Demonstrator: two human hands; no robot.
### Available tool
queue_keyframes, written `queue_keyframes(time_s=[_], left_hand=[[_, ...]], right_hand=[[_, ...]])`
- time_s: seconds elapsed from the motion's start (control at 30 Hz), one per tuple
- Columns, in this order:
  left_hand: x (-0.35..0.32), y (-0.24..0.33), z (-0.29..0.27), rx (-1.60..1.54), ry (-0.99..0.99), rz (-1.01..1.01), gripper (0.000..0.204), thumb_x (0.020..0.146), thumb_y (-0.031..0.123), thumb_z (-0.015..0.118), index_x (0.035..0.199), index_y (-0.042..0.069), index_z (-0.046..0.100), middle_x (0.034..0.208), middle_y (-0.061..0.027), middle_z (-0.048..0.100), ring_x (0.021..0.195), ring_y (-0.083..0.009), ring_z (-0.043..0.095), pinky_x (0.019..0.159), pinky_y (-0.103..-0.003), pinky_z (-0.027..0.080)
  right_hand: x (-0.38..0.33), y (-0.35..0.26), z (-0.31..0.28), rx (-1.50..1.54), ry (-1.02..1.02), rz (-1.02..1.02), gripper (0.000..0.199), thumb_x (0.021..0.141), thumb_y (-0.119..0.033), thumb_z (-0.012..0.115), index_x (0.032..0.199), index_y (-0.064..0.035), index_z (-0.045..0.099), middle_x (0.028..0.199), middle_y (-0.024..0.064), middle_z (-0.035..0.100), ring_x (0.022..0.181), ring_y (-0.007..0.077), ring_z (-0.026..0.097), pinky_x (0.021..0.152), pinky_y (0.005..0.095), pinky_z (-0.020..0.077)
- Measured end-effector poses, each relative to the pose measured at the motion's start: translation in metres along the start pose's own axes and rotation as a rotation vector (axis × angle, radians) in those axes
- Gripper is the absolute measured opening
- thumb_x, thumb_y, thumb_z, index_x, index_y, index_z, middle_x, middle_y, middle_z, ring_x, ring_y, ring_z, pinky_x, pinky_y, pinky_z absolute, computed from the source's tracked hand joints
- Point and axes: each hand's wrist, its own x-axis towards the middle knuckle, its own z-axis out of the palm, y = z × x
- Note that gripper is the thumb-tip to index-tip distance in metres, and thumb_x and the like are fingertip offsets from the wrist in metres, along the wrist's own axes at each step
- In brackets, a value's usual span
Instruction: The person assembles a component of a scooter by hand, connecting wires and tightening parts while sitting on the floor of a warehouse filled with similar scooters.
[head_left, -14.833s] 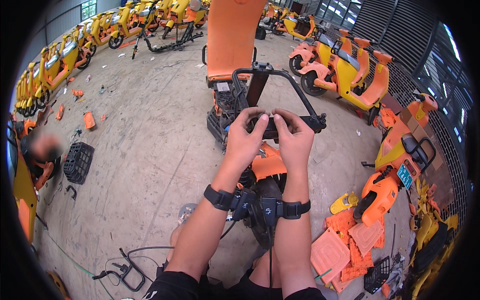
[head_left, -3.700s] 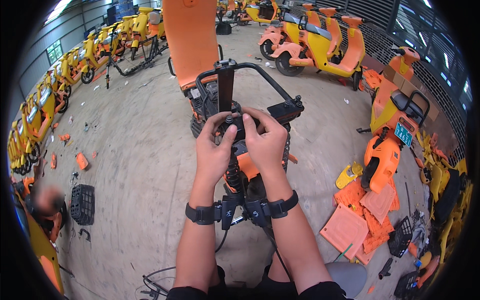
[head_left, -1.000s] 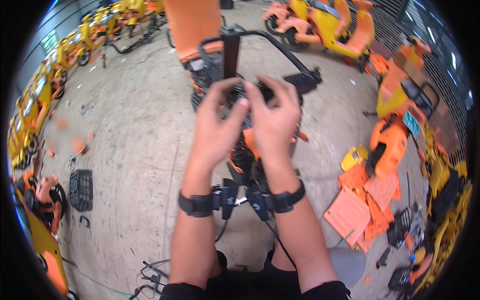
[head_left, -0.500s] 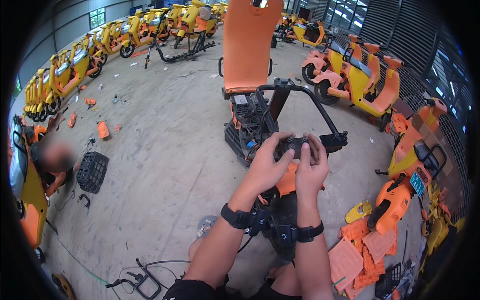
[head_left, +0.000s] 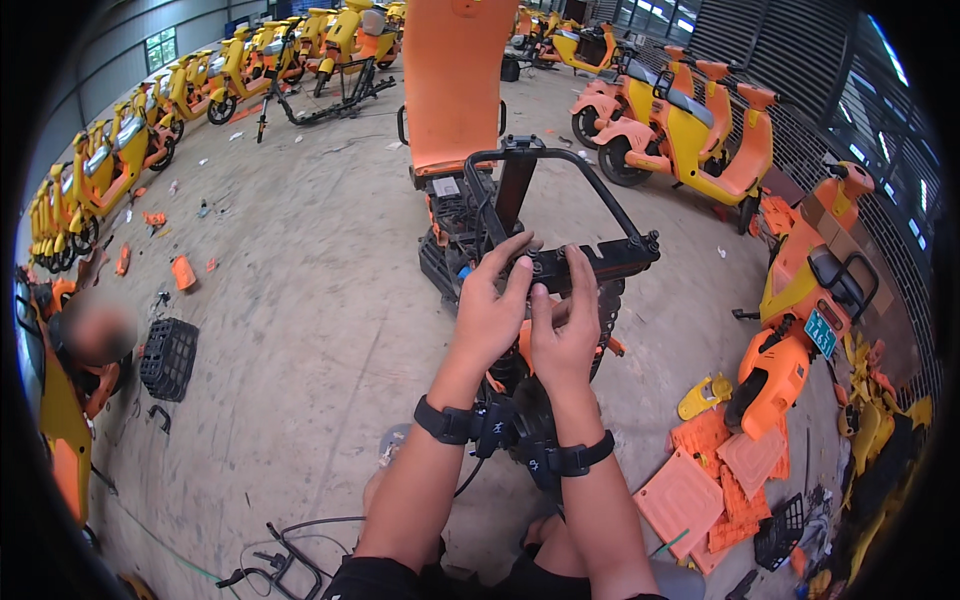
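In front of me stands a stripped scooter with a black tubular frame (head_left: 605, 195) and a flat black crossbar (head_left: 620, 257). Both my hands are at the crossbar's left part. My left hand (head_left: 492, 310) has its thumb and forefinger closed around a small dark bolt (head_left: 534, 264) standing there. Beside it, my right hand (head_left: 566, 335) is closed at the bar, thumb raised and fingers bent over; what lies between them is hidden. Beyond the frame rises the scooter's orange front panel (head_left: 452, 90). Black straps circle both my wrists.
Yellow-and-orange scooters (head_left: 690, 130) line the right and far left. Orange panels (head_left: 685, 500) lie on the floor at right, near a yellow part (head_left: 705, 397). A person (head_left: 95, 345) is low beside a scooter at left, near a black basket (head_left: 169, 358). A bent black bar (head_left: 290, 560) lies at lower left.
The scooter and my hands sit further left and slightly higher in view. My right thumb has come lower, apart from the bolt tops, while its fingers reach over the bar.
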Motion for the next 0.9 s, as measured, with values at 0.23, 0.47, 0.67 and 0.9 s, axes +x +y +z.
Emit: queue_keyframes(time_s=[0.23, 0.47, 0.67, 0.9], left_hand=[[0.005, 0.006, 0.000, -0.052, 0.082, -0.051, 0.024, 0.095, 0.011, 0.065, 0.113, -0.004, 0.071, 0.106, -0.0115, 0.073, 0.094, -0.0133, 0.065, 0.086, -0.029, 0.052], [0.006, 0.016, -0.005, -0.101, 0.107, -0.145, 0.023, 0.090, 0.007, 0.072, 0.109, -0.004, 0.073, 0.103, -0.0099, 0.074, 0.090, -0.0104, 0.066, 0.081, -0.026, 0.054], [0.003, 0.014, 0.002, 0.008, 0.119, -0.084, 0.024, 0.093, 0.009, 0.067, 0.113, -0.005, 0.071, 0.108, -0.0110, 0.074, 0.095, -0.0111, 0.066, 0.084, -0.026, 0.053], [0.007, 0.014, 0.004, -0.021, 0.190, -0.100, 0.023, 0.090, 0.008, 0.072, 0.108, -0.007, 0.073, 0.099, -0.0103, 0.074, 0.088, -0.0114, 0.066, 0.080, -0.024, 0.052]], right_hand=[[-0.002, 0.007, -0.006, 0.135, -0.035, 0.032, 0.055, 0.095, -0.013, 0.061, 0.147, -0.0049, 0.045, 0.146, 0.0171, 0.050, 0.067, 0.0118, 0.061, 0.057, 0.0245, 0.0488], [-0.002, 0.005, -0.006, 0.200, -0.044, 0.117, 0.050, 0.096, -0.015, 0.061, 0.143, -0.0028, 0.049, 0.143, 0.0140, 0.054, 0.064, 0.0102, 0.057, 0.061, 0.0242, 0.0486], [-0.006, 0.001, -0.008, 0.145, -0.053, 0.060, 0.057, 0.094, -0.013, 0.062, 0.147, -0.0045, 0.044, 0.150, 0.0145, 0.047, 0.060, 0.0111, 0.056, 0.057, 0.0242, 0.0482], [-0.020, -0.004, -0.013, 0.077, -0.113, 0.054, 0.059, 0.089, -0.009, 0.063, 0.146, -0.0066, 0.046, 0.156, 0.0121, 0.040, 0.066, 0.0182, 0.065, 0.058, 0.0291, 0.0520]])
